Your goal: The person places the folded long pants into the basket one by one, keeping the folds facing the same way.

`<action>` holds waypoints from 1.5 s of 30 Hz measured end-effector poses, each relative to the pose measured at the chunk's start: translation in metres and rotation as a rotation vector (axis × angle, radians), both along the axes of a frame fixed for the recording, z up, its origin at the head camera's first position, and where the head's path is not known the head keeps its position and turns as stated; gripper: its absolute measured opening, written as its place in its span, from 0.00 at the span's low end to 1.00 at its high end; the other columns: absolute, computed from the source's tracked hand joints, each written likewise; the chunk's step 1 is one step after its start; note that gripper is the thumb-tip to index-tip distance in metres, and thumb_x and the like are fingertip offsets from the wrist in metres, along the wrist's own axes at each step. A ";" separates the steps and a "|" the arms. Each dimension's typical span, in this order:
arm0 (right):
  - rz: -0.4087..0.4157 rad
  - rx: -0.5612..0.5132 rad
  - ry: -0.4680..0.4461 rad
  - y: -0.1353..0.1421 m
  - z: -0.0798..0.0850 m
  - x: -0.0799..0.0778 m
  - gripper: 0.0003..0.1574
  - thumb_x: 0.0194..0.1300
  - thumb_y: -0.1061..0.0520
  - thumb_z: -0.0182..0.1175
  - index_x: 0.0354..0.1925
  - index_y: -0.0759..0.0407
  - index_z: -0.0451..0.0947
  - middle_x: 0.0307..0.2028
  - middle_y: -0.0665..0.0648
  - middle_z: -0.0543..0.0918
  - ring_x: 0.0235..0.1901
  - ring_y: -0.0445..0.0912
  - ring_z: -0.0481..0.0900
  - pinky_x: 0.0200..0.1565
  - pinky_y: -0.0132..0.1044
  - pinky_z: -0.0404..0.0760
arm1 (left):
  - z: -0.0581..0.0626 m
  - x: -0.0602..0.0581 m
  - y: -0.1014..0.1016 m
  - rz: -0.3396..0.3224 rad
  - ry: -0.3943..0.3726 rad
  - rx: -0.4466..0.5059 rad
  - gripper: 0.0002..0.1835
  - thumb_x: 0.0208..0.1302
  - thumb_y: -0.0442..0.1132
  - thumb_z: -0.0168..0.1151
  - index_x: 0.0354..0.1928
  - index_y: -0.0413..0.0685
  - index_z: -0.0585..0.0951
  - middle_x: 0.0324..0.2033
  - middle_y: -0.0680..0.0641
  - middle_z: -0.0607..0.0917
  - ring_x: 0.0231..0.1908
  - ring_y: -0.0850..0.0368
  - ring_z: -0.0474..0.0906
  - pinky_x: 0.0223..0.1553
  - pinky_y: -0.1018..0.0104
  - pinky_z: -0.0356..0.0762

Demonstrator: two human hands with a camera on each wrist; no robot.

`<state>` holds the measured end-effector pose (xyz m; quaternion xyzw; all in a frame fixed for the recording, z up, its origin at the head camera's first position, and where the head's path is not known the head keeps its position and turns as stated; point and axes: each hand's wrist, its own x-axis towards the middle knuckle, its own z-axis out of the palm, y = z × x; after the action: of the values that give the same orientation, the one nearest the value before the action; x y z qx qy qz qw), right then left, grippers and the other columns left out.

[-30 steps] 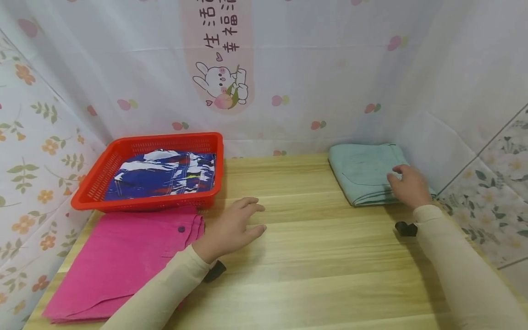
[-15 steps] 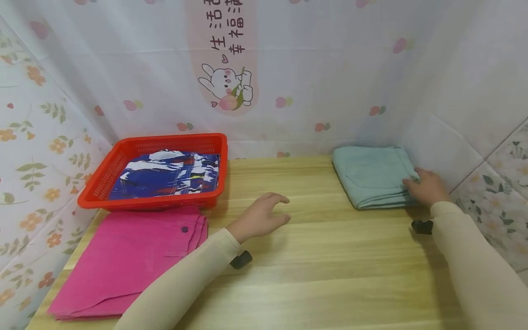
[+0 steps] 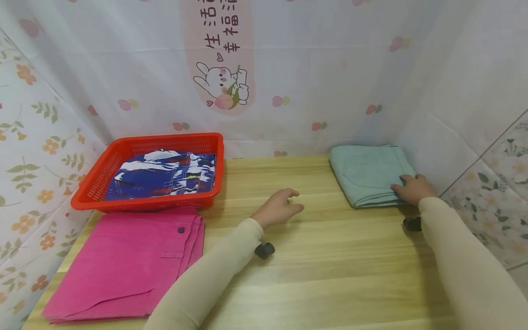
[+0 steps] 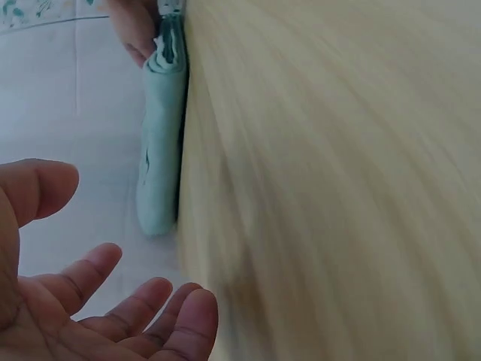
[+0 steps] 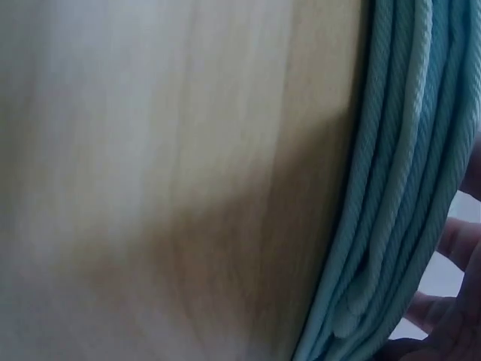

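A folded mint-green garment (image 3: 365, 167) with a curved line of stitching lies at the back right of the table. My right hand (image 3: 415, 189) is at its near right corner, with the fingertips on the top layer. In the right wrist view, the stacked folds of the garment (image 5: 394, 180) hide part of that hand. My left hand (image 3: 278, 210) hovers over the middle of the table, left of the garment, fingers spread and holding nothing. From the left wrist, the garment appears edge-on, beyond the parted thumb and fingers.
A red plastic basket (image 3: 208, 198) stands at the back left with a blue, white and red patterned folded cloth (image 3: 165, 174) inside. In front of it lies a folded pink garment (image 3: 123, 261) with a dark button. Patterned curtains (image 3: 288, 68) border the wooden table (image 3: 330, 270).
My left hand has moved right, away from the pink garment and closer to the mint-green one. My right hand has settled at the mint-green garment's near right corner.
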<state>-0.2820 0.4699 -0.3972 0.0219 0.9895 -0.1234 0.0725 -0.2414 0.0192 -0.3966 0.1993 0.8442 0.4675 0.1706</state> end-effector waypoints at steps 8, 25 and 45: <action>-0.003 -0.013 -0.024 0.000 0.006 0.003 0.51 0.75 0.36 0.38 0.66 0.84 0.50 0.62 0.93 0.43 0.62 0.84 0.44 0.60 0.76 0.54 | -0.009 -0.006 0.032 0.057 -0.109 0.127 0.29 0.71 0.51 0.57 0.69 0.46 0.69 0.65 0.42 0.72 0.63 0.46 0.69 0.59 0.46 0.73; 0.050 -0.067 -0.102 -0.006 0.007 -0.002 0.55 0.69 0.29 0.48 0.65 0.78 0.55 0.60 0.91 0.47 0.56 0.87 0.49 0.52 0.79 0.57 | -0.012 -0.026 0.089 0.186 -0.277 0.278 0.32 0.71 0.45 0.59 0.72 0.46 0.63 0.67 0.41 0.69 0.55 0.46 0.77 0.58 0.53 0.74; 0.192 -0.047 -0.173 -0.030 0.025 -0.016 0.25 0.67 0.39 0.59 0.29 0.58 0.71 0.27 0.55 0.72 0.29 0.50 0.71 0.31 0.41 0.70 | -0.036 -0.030 0.118 0.322 -0.541 0.722 0.15 0.71 0.43 0.60 0.46 0.36 0.77 0.30 0.46 0.76 0.28 0.57 0.75 0.31 0.69 0.78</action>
<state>-0.2984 0.4403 -0.3719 -0.0642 0.9738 -0.1369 0.1697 -0.2714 0.1371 -0.4325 -0.0164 0.5732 0.7866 0.2292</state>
